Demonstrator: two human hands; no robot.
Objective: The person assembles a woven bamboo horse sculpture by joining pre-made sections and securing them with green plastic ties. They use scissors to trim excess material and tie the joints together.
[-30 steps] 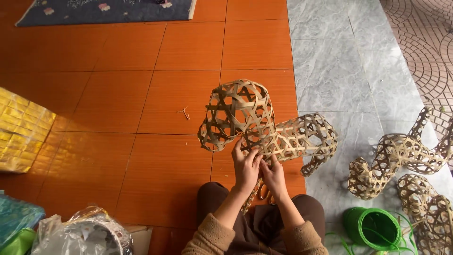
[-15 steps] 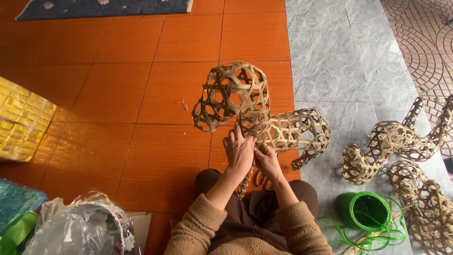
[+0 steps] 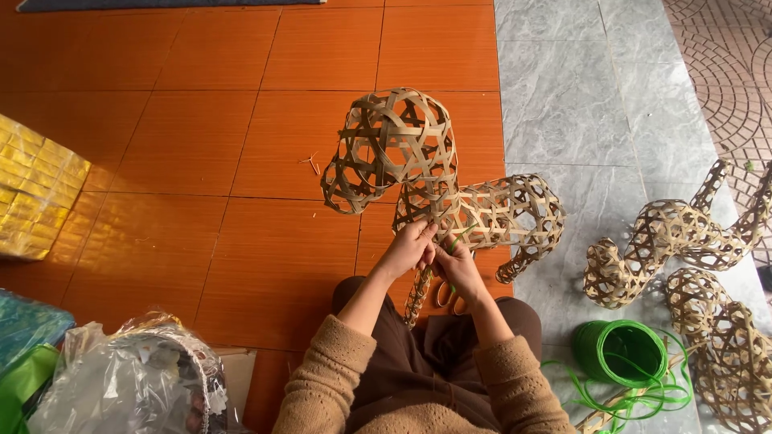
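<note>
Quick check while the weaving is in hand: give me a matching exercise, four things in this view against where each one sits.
Things:
1. woven bamboo figure
2. green strap roll
3. finished woven figures
4. yellow woven piece

Places:
A. far left edge, on the orange tiles
B. on the grey tiles at the right
C. at centre, held by the left hand and right hand
D. lower right, beside the knee

Pairs: 1-C, 2-D, 3-B, 4-A

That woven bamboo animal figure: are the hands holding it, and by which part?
Yes. Both the left hand and right hand grip the woven bamboo figure where its neck meets the body, with a green strip between them.
</note>
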